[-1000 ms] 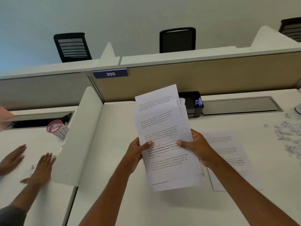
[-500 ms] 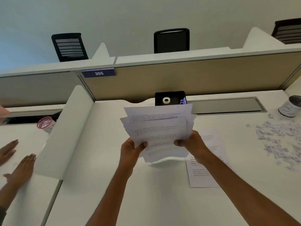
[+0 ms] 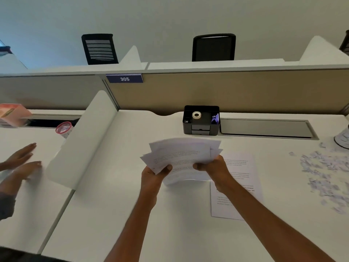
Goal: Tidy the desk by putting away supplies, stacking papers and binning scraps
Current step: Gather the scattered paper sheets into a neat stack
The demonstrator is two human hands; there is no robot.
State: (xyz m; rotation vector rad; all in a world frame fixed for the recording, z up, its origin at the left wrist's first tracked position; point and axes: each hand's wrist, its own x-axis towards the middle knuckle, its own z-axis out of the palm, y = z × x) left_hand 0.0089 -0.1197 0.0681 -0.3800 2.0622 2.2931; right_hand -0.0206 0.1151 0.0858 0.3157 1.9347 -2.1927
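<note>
I hold the fanned paper stack (image 3: 181, 156) over the surface (image 3: 113, 214): left grip (image 3: 153, 176) clamped on its L side, right grip (image 3: 215, 168) on its R. 1 sheet (image 3: 239, 197) lies flat under my R wrist.

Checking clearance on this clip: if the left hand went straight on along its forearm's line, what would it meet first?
Past the paper sheaf that the left hand grips lies bare desk, then probably the black organizer; it may miss it and reach the partition. Depth unclear.
</note>
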